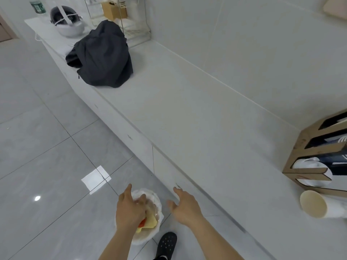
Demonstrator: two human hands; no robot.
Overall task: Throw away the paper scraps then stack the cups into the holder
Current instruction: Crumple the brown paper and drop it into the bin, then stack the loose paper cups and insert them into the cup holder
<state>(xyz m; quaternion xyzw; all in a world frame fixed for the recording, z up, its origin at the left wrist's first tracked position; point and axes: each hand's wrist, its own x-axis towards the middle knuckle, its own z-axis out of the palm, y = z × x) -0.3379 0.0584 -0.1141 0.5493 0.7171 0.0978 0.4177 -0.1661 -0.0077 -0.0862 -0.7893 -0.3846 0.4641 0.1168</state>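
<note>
Left hand (pixel 129 209) down in white-lined bin (pixel 157 207) on floor (pixel 47 166), fingers curled over yellow and red scraps (pixel 148 223); grip unclear. Right hand (pixel 185 205) spread wide, empty, beside bin. Paper cup (pixel 313 206) lying sideways on tabletop (pixel 187 113), near cardboard holder (pixel 308 156). No readable writing.
</note>
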